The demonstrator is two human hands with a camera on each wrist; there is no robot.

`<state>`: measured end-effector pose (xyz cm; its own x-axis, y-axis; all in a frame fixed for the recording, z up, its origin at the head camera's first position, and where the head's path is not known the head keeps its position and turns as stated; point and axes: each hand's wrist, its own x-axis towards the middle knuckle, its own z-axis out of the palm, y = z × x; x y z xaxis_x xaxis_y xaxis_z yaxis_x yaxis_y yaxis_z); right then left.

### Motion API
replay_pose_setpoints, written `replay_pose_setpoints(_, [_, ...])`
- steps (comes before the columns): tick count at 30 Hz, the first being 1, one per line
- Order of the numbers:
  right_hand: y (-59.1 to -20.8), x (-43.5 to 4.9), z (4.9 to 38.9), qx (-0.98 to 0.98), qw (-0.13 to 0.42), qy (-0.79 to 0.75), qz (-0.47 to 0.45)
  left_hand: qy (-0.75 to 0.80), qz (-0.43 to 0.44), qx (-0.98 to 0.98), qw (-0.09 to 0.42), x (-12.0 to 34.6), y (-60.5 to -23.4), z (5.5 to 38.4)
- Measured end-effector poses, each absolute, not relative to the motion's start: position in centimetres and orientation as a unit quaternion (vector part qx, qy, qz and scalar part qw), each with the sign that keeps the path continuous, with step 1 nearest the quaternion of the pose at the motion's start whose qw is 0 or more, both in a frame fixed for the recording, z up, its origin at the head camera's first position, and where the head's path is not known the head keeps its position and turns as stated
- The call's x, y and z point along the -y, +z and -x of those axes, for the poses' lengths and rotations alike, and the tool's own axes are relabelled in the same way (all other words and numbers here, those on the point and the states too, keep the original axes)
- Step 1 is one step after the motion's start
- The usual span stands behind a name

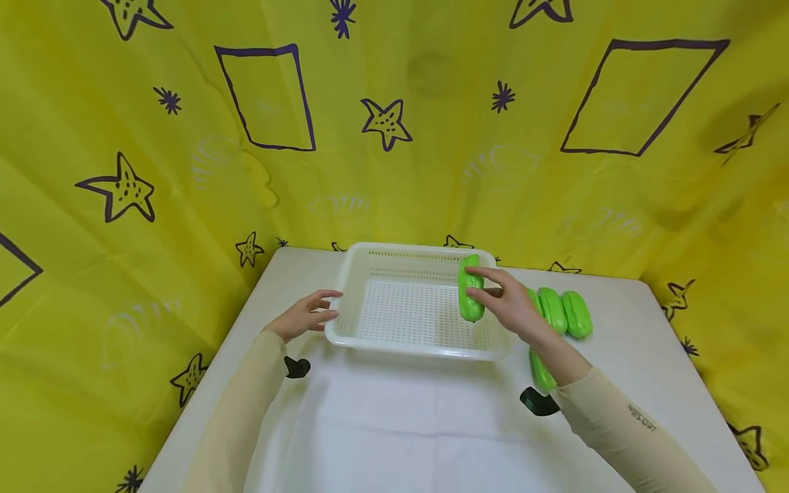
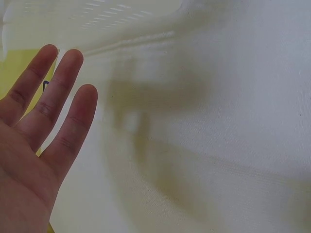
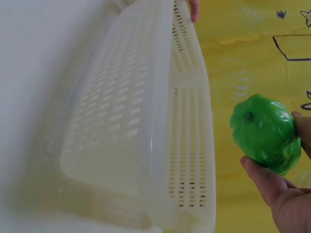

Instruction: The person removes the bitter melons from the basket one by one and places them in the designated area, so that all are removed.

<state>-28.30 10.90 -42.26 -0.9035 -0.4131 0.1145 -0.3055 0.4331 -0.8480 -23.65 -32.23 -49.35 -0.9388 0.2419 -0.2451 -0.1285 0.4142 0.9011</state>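
Observation:
A white perforated plastic basket (image 1: pixel 407 349) stands on the table, its mesh floor visible. Over the right part of the basket, my right hand (image 1: pixel 502 301) pinches a glossy green cucumber-shaped vegetable (image 1: pixel 471 291) between thumb and fingers. The right wrist view shows the rounded end of this green vegetable (image 3: pixel 265 131), with a small dark nub, held above the rim level. At the basket's left end is my left hand (image 1: pixel 306 315), fingers extended by the rim; whether they touch it is hard to tell. In the left wrist view the fingers (image 2: pixel 65 131) look straight and spread.
Several more green vegetables (image 1: pixel 577 315) lie on the white table (image 1: pixel 394 438) right of the basket, partly hidden behind the right forearm. A yellow curtain (image 1: pixel 394 185) with drawn stars encloses the back and sides. Black pieces (image 1: pixel 539 402) show at both wrists.

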Motion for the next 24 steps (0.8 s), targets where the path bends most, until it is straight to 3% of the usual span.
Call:
replay_pose_setpoints(14, [-41.8, -19.1, 25.7, -0.879, 0.003, -0.453, 0.146, 0.54, -0.028, -0.823, 0.174, 32.1, -49.0, 23.5])
replay_pose_setpoints(24, [-42.9, -23.9, 25.3, -0.88, 0.0, -0.47, 0.075, 0.534, -0.021, -0.827, 0.174, 32.0, -49.0, 23.4])
